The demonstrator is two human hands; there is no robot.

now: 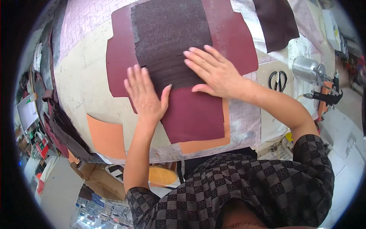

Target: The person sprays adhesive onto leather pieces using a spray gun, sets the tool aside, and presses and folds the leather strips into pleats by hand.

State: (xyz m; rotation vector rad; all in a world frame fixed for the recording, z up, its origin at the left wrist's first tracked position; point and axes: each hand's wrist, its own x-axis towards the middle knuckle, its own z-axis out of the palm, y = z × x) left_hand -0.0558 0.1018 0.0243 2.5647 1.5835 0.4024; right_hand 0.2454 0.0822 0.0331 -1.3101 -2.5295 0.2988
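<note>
A large maroon sheet that looks like leather (194, 118) lies across the table. Over its middle runs a dark brown panel (171, 30), rough and speckled at the far end, with smooth ridges across the near end. My left hand (146, 93) rests flat on the left edge of the ridged part, fingers stretched out and thumb apart. On the other side my right hand (215, 74) is also spread flat, its fingertips on the dark panel and thumb near the panel's lower edge. Neither hand grips anything. An orange-tan sheet (204, 146) shows from beneath the maroon piece.
Black-handled scissors (278, 81) lie right of my right forearm. Beyond them is a spray gun with a metal cup (307, 70). A dark piece (276, 24) lies at the far right, an orange-tan piece (107, 136) near the left front edge. Dark folded sheets (66, 122) hang at the left.
</note>
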